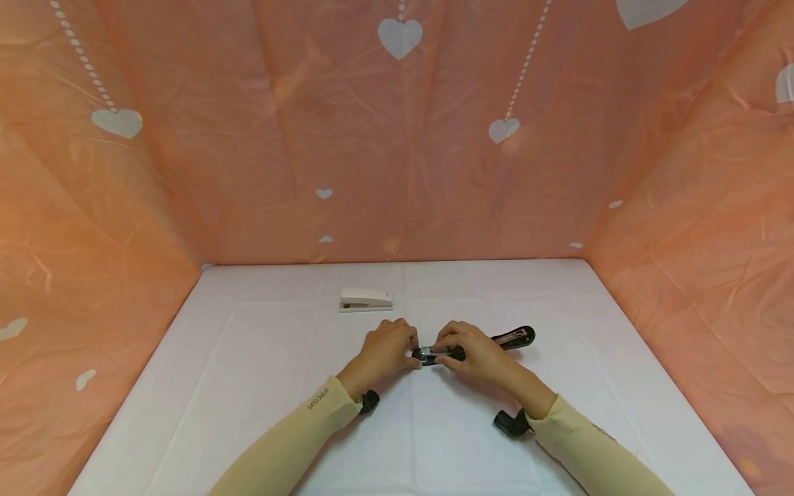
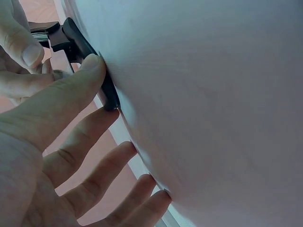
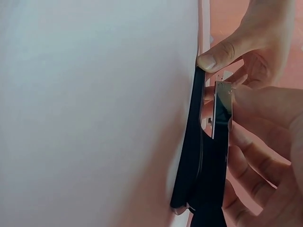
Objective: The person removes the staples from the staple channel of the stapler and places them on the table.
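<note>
A black stapler (image 1: 517, 337) is unfolded low over the white table, its top arm swung out to the right. With thumb and index finger my left hand (image 1: 386, 346) pinches the front end of its black base (image 3: 187, 156). The other left fingers spread beside it, touching the table in the left wrist view. My right hand (image 1: 473, 353) grips the middle of the stapler, thumb and fingers at the metal staple channel (image 3: 222, 101). A gap separates channel and base in the right wrist view. Whether staples lie in the channel is hidden.
A white stapler (image 1: 366, 300) stands on the white-covered table (image 1: 248, 386) beyond my left hand. Orange curtains (image 1: 397, 158) with pale hearts enclose the back and both sides. Black wrist cameras (image 1: 511, 424) hang at both sleeves.
</note>
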Tool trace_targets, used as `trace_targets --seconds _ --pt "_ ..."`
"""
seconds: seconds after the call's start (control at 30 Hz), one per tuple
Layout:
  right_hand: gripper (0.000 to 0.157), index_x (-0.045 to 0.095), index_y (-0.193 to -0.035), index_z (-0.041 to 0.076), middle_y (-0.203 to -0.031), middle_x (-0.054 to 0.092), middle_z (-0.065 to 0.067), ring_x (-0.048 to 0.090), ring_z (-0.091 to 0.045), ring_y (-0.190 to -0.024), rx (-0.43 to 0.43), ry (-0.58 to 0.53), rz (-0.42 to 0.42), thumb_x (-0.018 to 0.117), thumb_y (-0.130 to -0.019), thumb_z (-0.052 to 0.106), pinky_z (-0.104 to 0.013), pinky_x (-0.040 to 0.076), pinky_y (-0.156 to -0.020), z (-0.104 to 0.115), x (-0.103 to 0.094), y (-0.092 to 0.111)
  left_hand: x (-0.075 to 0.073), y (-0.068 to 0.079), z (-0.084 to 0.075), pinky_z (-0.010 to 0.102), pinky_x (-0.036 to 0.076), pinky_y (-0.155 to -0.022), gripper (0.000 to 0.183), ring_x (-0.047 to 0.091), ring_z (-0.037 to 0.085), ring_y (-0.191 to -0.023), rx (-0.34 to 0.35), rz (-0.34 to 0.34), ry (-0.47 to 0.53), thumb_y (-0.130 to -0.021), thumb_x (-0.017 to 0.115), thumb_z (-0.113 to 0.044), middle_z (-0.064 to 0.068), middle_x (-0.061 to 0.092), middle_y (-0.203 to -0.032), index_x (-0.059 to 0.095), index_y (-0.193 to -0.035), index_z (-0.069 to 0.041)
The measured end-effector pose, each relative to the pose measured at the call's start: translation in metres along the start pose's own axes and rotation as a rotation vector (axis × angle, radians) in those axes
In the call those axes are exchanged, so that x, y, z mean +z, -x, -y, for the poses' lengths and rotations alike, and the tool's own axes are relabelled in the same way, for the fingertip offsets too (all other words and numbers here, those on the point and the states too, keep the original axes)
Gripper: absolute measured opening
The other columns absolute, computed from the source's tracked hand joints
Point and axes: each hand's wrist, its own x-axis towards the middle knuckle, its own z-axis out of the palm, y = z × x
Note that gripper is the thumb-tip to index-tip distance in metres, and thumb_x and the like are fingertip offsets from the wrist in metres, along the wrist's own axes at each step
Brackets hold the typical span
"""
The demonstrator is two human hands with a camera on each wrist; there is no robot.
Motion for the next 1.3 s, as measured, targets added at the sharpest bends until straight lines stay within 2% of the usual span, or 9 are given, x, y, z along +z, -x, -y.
trace_targets --seconds 0.33,0.5,0.67,0.9,1.07,1.3 --pt "0.011 0.083 -0.106 0.016 -0.105 0.071 0.007 0.066 -0.015 -0.1 0.041 -0.006 -0.025 0.081 -0.097 0.011 -0.038 0.056 -0.09 0.0 0.002 -0.004 -0.001 0.001 0.0 0.048 0.057 -0.076 0.027 0.065 0.03 -0.104 -0.003 0.0 0.017 -0.082 0.096 -0.034 0.0 0.068 -0.105 0.075 -0.091 -0.019" --pt "0.01 0.082 -0.103 0.019 -0.102 0.071 0.009 0.063 -0.01 -0.093 0.072 -0.012 -0.039 0.084 -0.095 0.013 -0.033 0.055 -0.084 0.0 0.003 -0.008 -0.001 0.0 0.0 0.047 0.056 -0.075 0.027 0.064 0.028 -0.102 -0.004 0.0 0.019 -0.082 0.096 -0.034 -0.001 0.069 -0.105 0.076 -0.091 -0.019" --pt "0.01 0.079 -0.099 0.021 -0.097 0.071 0.01 0.061 -0.009 -0.086 0.109 -0.009 -0.025 0.085 -0.094 0.015 -0.028 0.053 -0.078 0.0 0.004 -0.013 0.0 0.0 0.0 0.046 0.057 -0.075 0.026 0.064 0.028 -0.103 -0.004 0.003 0.022 -0.082 0.096 -0.033 -0.001 0.069 -0.104 0.076 -0.091 -0.018" --pt "0.011 0.075 -0.095 0.024 -0.094 0.068 0.014 0.062 -0.009 -0.084 0.15 0.01 -0.01 0.086 -0.094 0.021 -0.027 0.052 -0.075 0.001 0.005 -0.017 0.0 -0.001 0.0 0.047 0.057 -0.075 0.026 0.065 0.029 -0.103 -0.001 0.001 0.007 -0.082 0.096 -0.032 0.0 0.069 -0.105 0.077 -0.092 -0.018" --pt "0.015 0.073 -0.099 0.021 -0.095 0.069 0.012 0.061 -0.006 -0.083 0.159 0.006 -0.014 0.087 -0.093 0.022 -0.026 0.052 -0.073 0.003 0.005 -0.018 -0.001 0.0 0.0 0.048 0.057 -0.075 0.025 0.064 0.029 -0.103 -0.002 0.002 0.012 -0.082 0.096 -0.031 0.001 0.069 -0.105 0.077 -0.093 -0.018" --pt "0.012 0.079 -0.105 0.018 -0.097 0.071 0.01 0.063 -0.006 -0.085 0.137 0.025 -0.002 0.086 -0.094 0.018 -0.025 0.054 -0.075 0.005 0.006 -0.019 0.0 0.0 0.0 0.047 0.057 -0.074 0.026 0.065 0.029 -0.103 -0.006 0.001 0.009 -0.082 0.096 -0.032 0.0 0.069 -0.107 0.076 -0.092 -0.018"
